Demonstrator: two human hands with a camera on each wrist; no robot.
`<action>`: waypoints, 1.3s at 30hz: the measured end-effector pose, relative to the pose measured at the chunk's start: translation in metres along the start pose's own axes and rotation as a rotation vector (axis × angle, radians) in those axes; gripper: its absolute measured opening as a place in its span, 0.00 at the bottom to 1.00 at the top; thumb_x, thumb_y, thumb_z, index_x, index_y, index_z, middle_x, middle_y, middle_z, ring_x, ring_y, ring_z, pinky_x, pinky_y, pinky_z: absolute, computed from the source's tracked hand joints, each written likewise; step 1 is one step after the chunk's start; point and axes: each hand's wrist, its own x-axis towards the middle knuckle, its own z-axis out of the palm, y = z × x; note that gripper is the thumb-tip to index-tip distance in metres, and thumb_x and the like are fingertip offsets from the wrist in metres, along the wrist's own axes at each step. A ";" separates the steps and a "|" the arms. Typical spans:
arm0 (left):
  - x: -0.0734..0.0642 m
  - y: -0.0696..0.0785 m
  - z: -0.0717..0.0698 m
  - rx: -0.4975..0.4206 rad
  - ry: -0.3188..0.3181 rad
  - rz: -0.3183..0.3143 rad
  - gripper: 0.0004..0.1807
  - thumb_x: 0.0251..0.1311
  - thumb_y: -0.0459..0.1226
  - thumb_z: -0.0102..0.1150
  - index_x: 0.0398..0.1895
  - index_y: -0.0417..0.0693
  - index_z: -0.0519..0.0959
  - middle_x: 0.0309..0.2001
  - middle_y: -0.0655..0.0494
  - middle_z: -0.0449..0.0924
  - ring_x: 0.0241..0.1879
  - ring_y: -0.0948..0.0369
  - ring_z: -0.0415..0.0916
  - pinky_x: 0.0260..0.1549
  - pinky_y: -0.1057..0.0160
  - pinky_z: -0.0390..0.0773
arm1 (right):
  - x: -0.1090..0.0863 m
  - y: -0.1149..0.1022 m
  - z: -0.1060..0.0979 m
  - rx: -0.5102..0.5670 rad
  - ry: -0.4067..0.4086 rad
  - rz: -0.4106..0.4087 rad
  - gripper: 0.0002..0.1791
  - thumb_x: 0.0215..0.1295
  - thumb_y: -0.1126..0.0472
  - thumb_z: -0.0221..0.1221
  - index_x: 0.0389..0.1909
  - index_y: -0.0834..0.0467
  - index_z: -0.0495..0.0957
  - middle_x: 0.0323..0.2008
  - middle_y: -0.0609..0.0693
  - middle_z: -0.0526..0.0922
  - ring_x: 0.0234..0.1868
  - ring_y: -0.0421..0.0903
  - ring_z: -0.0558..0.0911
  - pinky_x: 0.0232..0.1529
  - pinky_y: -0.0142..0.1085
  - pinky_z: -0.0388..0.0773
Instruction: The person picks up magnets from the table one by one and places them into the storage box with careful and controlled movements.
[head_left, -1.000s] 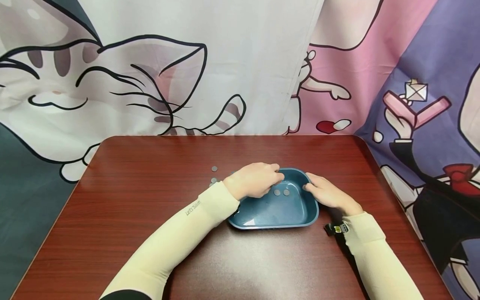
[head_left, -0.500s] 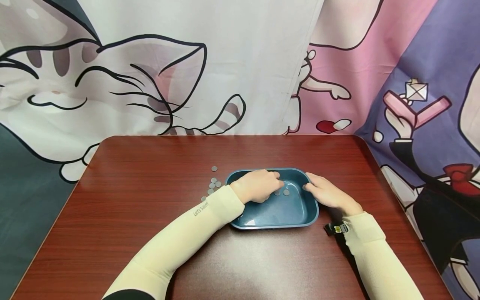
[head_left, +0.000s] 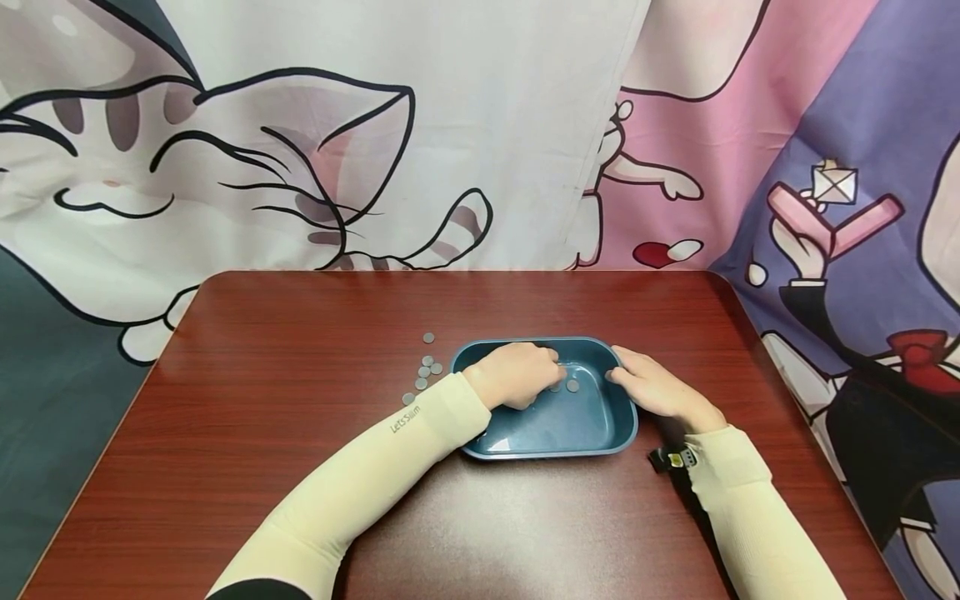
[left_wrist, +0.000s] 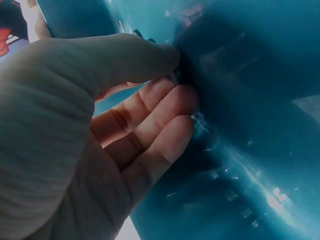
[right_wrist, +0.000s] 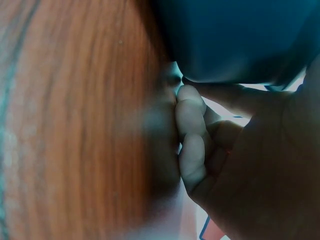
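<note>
In the head view my left hand (head_left: 517,375) reaches down into a blue plastic tub (head_left: 555,446). Its thumb and fingertips come together, and the left wrist view shows a thin pale edge of a coin (left_wrist: 174,78) pinched between them. Two grey coins lie on the tub floor by the fingertips; one coin (head_left: 573,386) shows fully, the other (head_left: 555,387) is partly covered. At the tub's right end my right hand (head_left: 660,387) grips the rim, thumb inside and fingers outside against the wall.
Several loose coins (head_left: 424,372) lie in a cluster on the reddish wooden table (head_left: 300,350), left of the tub. A strap with a small black device (head_left: 671,458) is on my right wrist. A printed curtain (head_left: 480,125) hangs behind the table.
My left hand has moved slightly right and down inside the tub, and its forearm now uncovers more of the coins on the table. The right hand stays on the rim.
</note>
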 end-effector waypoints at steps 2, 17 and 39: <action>0.000 0.000 0.000 -0.003 0.002 0.000 0.07 0.66 0.39 0.55 0.42 0.57 0.82 0.39 0.60 0.78 0.36 0.62 0.77 0.40 0.65 0.79 | 0.000 0.000 0.000 -0.003 0.001 -0.002 0.12 0.68 0.63 0.48 0.48 0.54 0.74 0.38 0.47 0.75 0.40 0.45 0.75 0.43 0.35 0.73; 0.000 0.001 0.003 0.009 -0.007 -0.020 0.06 0.66 0.41 0.56 0.41 0.59 0.82 0.38 0.60 0.78 0.36 0.62 0.77 0.40 0.63 0.79 | 0.000 0.001 0.001 -0.022 0.013 -0.014 0.13 0.69 0.63 0.48 0.51 0.55 0.74 0.40 0.47 0.76 0.41 0.44 0.75 0.44 0.36 0.74; -0.009 0.004 -0.011 0.014 -0.086 -0.068 0.21 0.60 0.47 0.61 0.57 0.60 0.77 0.47 0.60 0.77 0.43 0.64 0.78 0.45 0.63 0.79 | -0.002 -0.001 0.000 -0.010 0.012 -0.020 0.13 0.70 0.63 0.47 0.52 0.56 0.74 0.41 0.49 0.77 0.42 0.45 0.75 0.44 0.36 0.74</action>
